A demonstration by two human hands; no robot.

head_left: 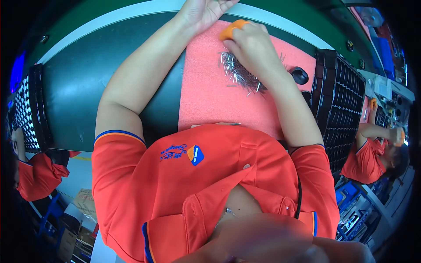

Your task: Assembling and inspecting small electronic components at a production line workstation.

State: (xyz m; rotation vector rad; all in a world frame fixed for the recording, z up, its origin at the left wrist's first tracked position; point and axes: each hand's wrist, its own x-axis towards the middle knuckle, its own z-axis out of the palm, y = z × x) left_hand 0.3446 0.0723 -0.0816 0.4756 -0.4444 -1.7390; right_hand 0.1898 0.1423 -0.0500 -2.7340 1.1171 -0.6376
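Observation:
My left hand [202,14] is at the top edge, palm partly turned up. Its visible fingers stretch to the right, some cut off by the frame, and nothing shows in them. My right hand [256,43] is curled over the pink foam mat [201,96], back of the hand upward. Orange material [231,30] wraps its fingers and looks like finger cots; whether the fingertips pinch anything is hidden. Just below this hand lies a loose pile of thin metal pins [239,72], partly covered by my right wrist and forearm.
Right of the pins sits a round black object [300,75]. Black compartment trays [344,101] stand at the mat's right side; another tray [27,114] with pale contents is far left. A pale curved rim [109,27] borders the green table [109,61]. Co-workers [368,151] sit on both sides.

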